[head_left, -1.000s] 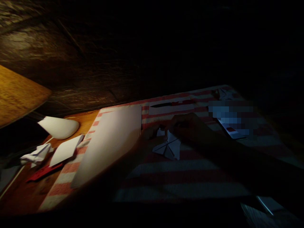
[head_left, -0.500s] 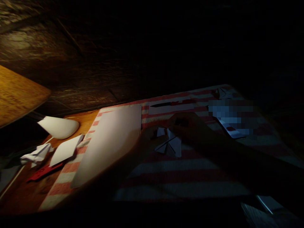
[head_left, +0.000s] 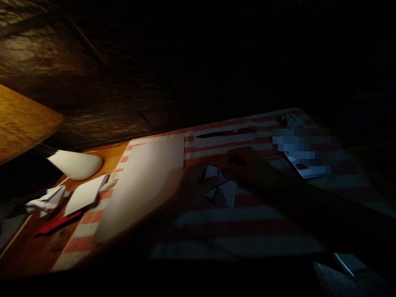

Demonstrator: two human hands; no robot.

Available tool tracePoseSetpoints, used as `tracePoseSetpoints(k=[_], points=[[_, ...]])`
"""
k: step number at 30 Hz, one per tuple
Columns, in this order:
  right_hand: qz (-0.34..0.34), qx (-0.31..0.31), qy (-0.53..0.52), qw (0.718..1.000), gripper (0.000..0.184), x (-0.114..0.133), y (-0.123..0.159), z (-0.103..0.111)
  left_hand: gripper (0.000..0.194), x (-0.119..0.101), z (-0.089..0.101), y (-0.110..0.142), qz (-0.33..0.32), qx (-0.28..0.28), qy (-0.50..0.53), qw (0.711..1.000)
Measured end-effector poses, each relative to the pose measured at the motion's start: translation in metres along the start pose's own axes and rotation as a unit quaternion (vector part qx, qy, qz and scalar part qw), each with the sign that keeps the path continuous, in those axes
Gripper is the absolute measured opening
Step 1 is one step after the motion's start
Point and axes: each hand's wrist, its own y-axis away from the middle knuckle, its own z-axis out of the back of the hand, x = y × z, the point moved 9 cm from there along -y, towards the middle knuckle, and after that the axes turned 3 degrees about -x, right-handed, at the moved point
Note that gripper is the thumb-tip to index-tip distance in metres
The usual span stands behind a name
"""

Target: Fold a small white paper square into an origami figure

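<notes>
Pinch folded paper (head_left: 227, 192), likely light and creasable, by its edges, as in near-closed left hand (head_left: 194, 179) and right hand (head_left: 243, 161).

Dim brown wall (head_left: 62, 70) behind a wooden table (head_left: 116, 150), warm light leftward, deep darkness rightward.

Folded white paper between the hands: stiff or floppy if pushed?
Folded white paper is probably light, since it looks like thin sheet. Its lower flaps likely bend easily, as they fan out below the left hand and right hand. It may be stiffer along the straight dark lines, which look like folds.
</notes>
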Motion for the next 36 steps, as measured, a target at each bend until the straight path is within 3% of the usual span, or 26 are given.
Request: tracePoseSetpoints(k=[12, 20, 28, 36], points=[[-0.011, 0.023, 0.109, 0.994, 0.029, 0.0, -0.001, 0.001, 0.015, 0.005, 0.0, 0.001, 0.007, 0.006, -0.013, 1.0], [0.0, 0.01, 0.074, 0.997, 0.028, -0.001, -0.001, 0.003, 0.018, 0.012, 0.003, 0.003, 0.026, 0.011, -0.07, 0.997], [0.016, 0.037, 0.124, 0.991, 0.031, 0.001, 0.0, 0.0, 0.021, 0.008, 0.001, 0.004, 0.02, 0.027, -0.111, 0.993], [0.011, 0.034, 0.138, 0.99, 0.034, 0.007, 0.0, 0.001, 0.024, 0.01, -0.002, 0.005, 0.046, 0.041, -0.069, 0.996]])
